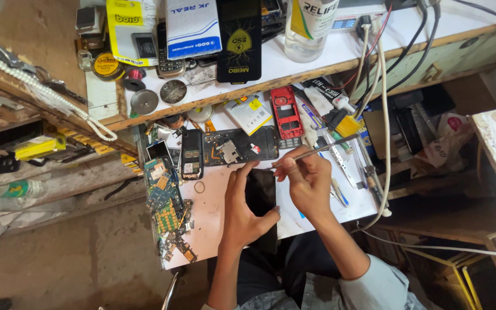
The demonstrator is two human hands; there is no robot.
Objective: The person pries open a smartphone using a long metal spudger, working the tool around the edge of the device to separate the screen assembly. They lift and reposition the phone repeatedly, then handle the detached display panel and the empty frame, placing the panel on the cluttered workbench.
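My left hand (242,209) grips a black phone (261,192) by its edges, holding it flat over the white worktop (210,215). My right hand (308,183) pinches metal tweezers (322,150), their tips at the phone's top edge near my left fingertips. Just beyond lie an opened dark phone frame (239,145) and a small black phone back (191,154). A red phone shell (285,112) lies further back to the right.
A heap of green circuit boards (166,201) fills the worktop's left edge. The shelf (271,63) above carries boxes, a clear bottle (308,28), solder reels and cables. Tools and a yellow brush (345,123) lie at the right. White cables (383,143) hang down.
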